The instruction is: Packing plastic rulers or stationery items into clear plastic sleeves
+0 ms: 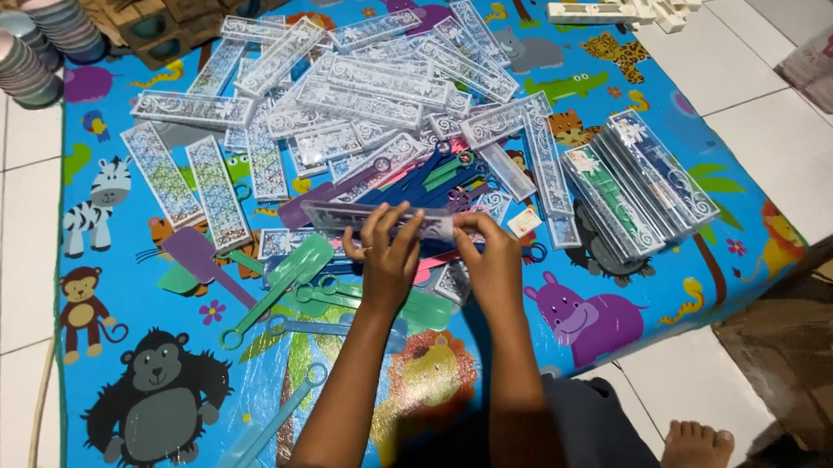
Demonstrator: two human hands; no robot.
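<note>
- Centrally, a long clear plastic case [388, 218] with a white lace pattern is held level between both hands, just above a bright blue animal-print mat [133, 299] spread on a white tiled floor [10, 230].
- Left hand [387, 255] grips the case near its middle, fingers curled over the top edge.
- Right hand [491, 254] pinches the case's right end, fingers closed on it.
- Just under and behind the case lies a loose heap of flat plastic spoons [293, 271] in green, blue, pink and purple, each with a ring at the handle end.
- Beyond the case, farther from the person, a big scattered pile of matching patterned cases [356, 93] covers the mat.
- Right of the case, a neat row of filled cases [636, 185] leans together.
- Far beyond the case on the left, stacks of pastel bowls [13, 59] stand at the mat's corner.
- Far right beyond, white plastic pieces [630, 0] lie in a pile.
- Nearest the viewer, a bare foot [696, 446] rests on the floor.
</note>
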